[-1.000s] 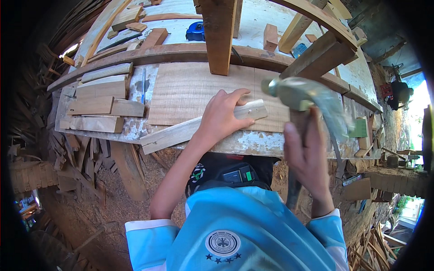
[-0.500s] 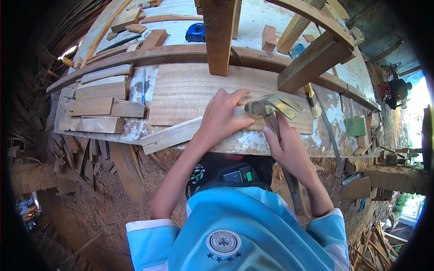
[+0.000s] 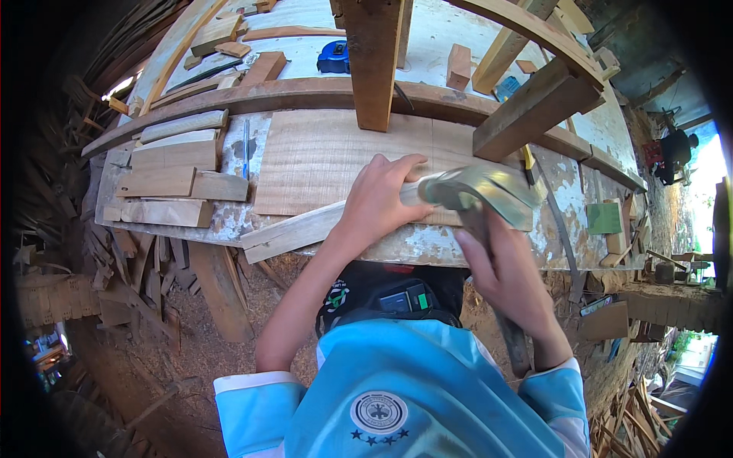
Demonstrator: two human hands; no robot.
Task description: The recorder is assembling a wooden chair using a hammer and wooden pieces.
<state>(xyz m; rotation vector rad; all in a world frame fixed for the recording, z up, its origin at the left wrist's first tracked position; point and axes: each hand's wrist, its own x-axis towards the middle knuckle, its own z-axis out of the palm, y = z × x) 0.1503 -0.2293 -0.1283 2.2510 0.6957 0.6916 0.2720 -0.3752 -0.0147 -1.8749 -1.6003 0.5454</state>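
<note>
My left hand (image 3: 378, 195) is closed on a pale wooden strip (image 3: 294, 231), which slants over the front of a wide wooden board (image 3: 305, 164) and juts past the bench edge. In my right hand (image 3: 504, 267) is a claw hammer (image 3: 489, 188), gripped by its handle close below the head. The hammer head, smeared by motion, is just right of my left fingertips and overlaps the strip's right end in view. Whether it touches the strip I cannot tell; that end is hidden.
Short wood pieces (image 3: 174, 154) lie at the left beside a blue pen (image 3: 246, 149). Upright wooden legs (image 3: 372, 76) stand behind the board, near a long rail (image 3: 305, 93). A blue tape measure (image 3: 333, 57) lies farther back; a handsaw blade (image 3: 560, 217) lies at the right.
The hammer head has shifted slightly right and blurred, with my right hand moving along with it. My left hand keeps its grip on the strip. The whole view has shifted slightly.
</note>
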